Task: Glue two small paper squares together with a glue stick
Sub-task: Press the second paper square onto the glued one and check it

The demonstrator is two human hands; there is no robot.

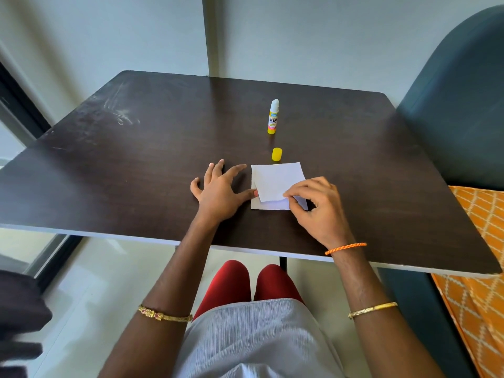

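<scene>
Two white paper squares lie overlapped near the table's front middle. The upper square (276,181) sits skewed over the lower square (268,205), whose front strip shows. My right hand (317,207) pinches the upper square's near right corner between thumb and fingers. My left hand (219,188) rests spread on the table, its thumb tip pressing the left edge of the papers. The glue stick (273,116) stands upright and uncapped farther back, white glue showing at the top. Its yellow cap (276,154) stands just behind the papers.
The dark wooden table (136,159) carries only these items. A teal chair back (458,105) stands at the right with an orange patterned cushion (480,241) below it. A wall runs close behind the table's far edge.
</scene>
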